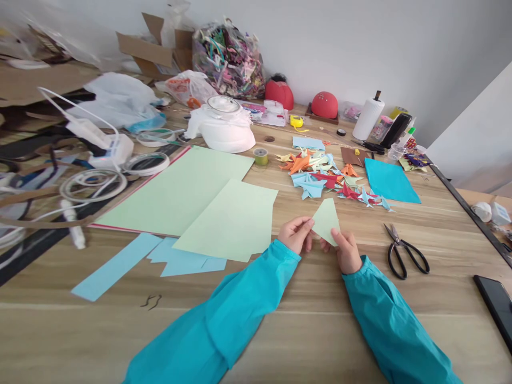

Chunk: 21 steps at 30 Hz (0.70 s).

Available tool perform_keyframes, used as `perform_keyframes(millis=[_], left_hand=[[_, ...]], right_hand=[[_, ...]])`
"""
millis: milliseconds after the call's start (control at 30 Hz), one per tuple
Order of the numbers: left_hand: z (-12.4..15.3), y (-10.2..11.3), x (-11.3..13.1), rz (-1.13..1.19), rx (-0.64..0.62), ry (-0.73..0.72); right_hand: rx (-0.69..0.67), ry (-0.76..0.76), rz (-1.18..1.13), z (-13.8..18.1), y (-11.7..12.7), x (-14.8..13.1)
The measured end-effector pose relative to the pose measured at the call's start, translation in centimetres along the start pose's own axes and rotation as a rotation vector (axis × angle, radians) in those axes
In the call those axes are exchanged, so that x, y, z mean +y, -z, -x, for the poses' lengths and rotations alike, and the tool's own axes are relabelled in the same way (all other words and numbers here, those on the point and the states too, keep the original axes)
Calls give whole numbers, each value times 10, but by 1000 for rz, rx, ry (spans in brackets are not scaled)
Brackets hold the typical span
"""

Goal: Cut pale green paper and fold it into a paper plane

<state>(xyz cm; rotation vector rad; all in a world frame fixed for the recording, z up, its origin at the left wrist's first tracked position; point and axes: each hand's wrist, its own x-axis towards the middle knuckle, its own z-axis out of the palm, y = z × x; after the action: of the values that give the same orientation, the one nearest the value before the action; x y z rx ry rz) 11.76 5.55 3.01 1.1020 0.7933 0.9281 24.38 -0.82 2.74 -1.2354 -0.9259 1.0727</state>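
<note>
A small folded piece of pale green paper (326,220) is held up between both hands over the middle of the table. My left hand (296,233) pinches its left corner between thumb and fingers. On the lower right edge, my right hand (346,249) grips it with the thumb on top; some fingers are hidden behind. Just beyond lies a pile of folded paper cranes (312,182) in orange, blue, red and green. To the left rest a cut pale green sheet (234,221) and a larger green sheet (180,186). Black-handled scissors (397,250) lie right of my right hand.
Blue paper strips (116,266) lie at the left front. A bright blue square sheet (392,180) is at the right, a phone (496,304) at the right edge. Behind stand a spool of thread (261,156), a white bag (224,128) and red domes (325,105). Cables (94,178) clutter the left.
</note>
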Motion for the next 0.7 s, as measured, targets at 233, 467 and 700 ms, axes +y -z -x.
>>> perform_keyframes(millis=[233,467,700], left_hand=[[6,-1,4,-74,-13,-16],[3,0,1,-17,-20,15],[-6,6,-5,103,-25,1]], right_hand=[[126,-51,-258,-5,0,-1],[122,-27,-199,-6,3,6],[136,-41,-163,-6,3,6]])
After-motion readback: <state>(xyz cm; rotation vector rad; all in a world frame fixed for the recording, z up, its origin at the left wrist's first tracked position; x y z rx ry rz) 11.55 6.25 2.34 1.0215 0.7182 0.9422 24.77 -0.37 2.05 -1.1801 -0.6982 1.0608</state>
